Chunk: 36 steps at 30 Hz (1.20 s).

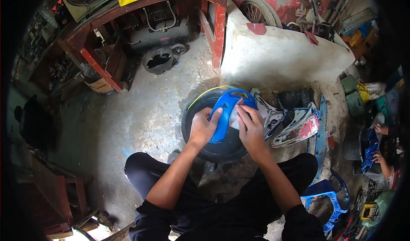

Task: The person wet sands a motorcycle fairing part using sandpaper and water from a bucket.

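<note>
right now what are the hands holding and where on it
Left hand holds the blue plastic panel by its left edge, over the tyre. Right hand presses a small grey piece against it.

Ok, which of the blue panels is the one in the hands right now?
The curved blue panel resting on the black tyre, held by both hands. The other blue frame lies untouched on the floor at the person's right.

The person wears black trousers (171,185) and a black top with sleeves (149,217) pushed above the elbows; forearms and both hands (204,128) are bare.
</note>
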{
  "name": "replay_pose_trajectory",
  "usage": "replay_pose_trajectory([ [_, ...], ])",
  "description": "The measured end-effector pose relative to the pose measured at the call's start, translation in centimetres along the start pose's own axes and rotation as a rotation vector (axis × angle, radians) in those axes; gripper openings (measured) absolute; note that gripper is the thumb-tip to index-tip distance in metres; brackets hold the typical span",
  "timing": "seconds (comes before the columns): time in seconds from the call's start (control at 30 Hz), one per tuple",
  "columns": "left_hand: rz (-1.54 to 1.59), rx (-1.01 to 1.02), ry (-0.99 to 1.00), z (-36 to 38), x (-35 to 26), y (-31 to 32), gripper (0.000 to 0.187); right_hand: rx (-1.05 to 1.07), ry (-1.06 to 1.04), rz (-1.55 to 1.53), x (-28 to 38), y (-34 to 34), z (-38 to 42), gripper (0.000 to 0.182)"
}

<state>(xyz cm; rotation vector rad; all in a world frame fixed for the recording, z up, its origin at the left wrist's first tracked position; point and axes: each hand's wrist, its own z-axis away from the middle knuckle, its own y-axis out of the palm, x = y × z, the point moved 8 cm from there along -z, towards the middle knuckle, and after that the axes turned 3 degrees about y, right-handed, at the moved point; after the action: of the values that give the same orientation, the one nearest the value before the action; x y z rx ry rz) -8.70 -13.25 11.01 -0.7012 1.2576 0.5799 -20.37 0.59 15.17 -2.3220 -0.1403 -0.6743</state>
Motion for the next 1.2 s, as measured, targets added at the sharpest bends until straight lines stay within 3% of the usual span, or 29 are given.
replay_pose_trajectory([
  [0.07, -0.134, -0.068, 0.010, -0.7, 0.8, -0.5, 0.042, 0.027, -0.029, 0.089, 0.5, 0.3, -0.1, 0.042],
  [0.13, -0.164, -0.184, 0.165, -0.2, -0.1, -0.8, 0.042, 0.064, -0.049, 0.177, 0.9, 0.8, 0.1, 0.047],
  [0.2, -0.234, -0.213, 0.161, 0.6, 0.3, -0.6, 0.042, 0.083, 0.062, 0.247, 0.0, 1.6, -0.1, 0.059],
  [0.23, -0.220, -0.231, 0.083, 1.0, 0.9, -0.7, 0.039, 0.120, 0.065, 0.213, -0.8, 2.7, 0.5, 0.064],
  [0.37, -0.231, -0.260, -0.148, 0.2, 7.8, -2.3, 0.040, 0.366, 0.031, 0.003, -2.8, 7.6, 4.4, 0.047],
  [0.47, -0.246, -0.349, -0.161, -1.8, 13.4, -2.7, 0.040, 0.479, 0.057, 0.099, -6.5, 12.0, 6.9, 0.043],
  [0.53, -0.154, -0.366, -0.255, -2.7, 15.5, -1.5, 0.039, 0.517, 0.142, 0.127, -8.1, 14.3, 7.2, 0.040],
  [0.6, -0.150, -0.420, -0.293, -3.0, 17.4, 0.0, 0.039, 0.523, 0.416, -0.100, -11.9, 17.4, 8.5, 0.039],
  [0.63, -0.135, -0.407, -0.335, -3.4, 19.3, 0.9, 0.041, 0.680, 0.561, -0.102, -12.8, 18.7, 9.1, 0.046],
  [0.77, -0.034, -0.403, -0.464, -4.3, 24.9, 3.9, 0.041, 0.941, 0.679, 0.103, -14.5, 21.3, 10.5, 0.065],
  [0.93, 0.087, -0.334, -0.677, -6.4, 28.8, 5.0, 0.041, 0.879, 0.723, 0.062, -19.0, 26.3, 13.6, 0.066],
  [1.03, 0.133, -0.209, -1.026, -8.0, 39.5, 7.5, 0.044, 0.865, 0.725, 0.095, -19.6, 27.6, 14.0, 0.067],
  [1.13, 0.044, -0.198, -1.032, -8.6, 43.1, 8.5, 0.049, 0.932, 0.818, 0.245, -21.6, 28.8, 15.4, 0.063],
  [1.2, 0.022, -0.235, -1.010, -8.4, 41.0, 7.6, 0.052, 0.952, 0.868, 0.327, -22.9, 29.3, 15.5, 0.059],
])
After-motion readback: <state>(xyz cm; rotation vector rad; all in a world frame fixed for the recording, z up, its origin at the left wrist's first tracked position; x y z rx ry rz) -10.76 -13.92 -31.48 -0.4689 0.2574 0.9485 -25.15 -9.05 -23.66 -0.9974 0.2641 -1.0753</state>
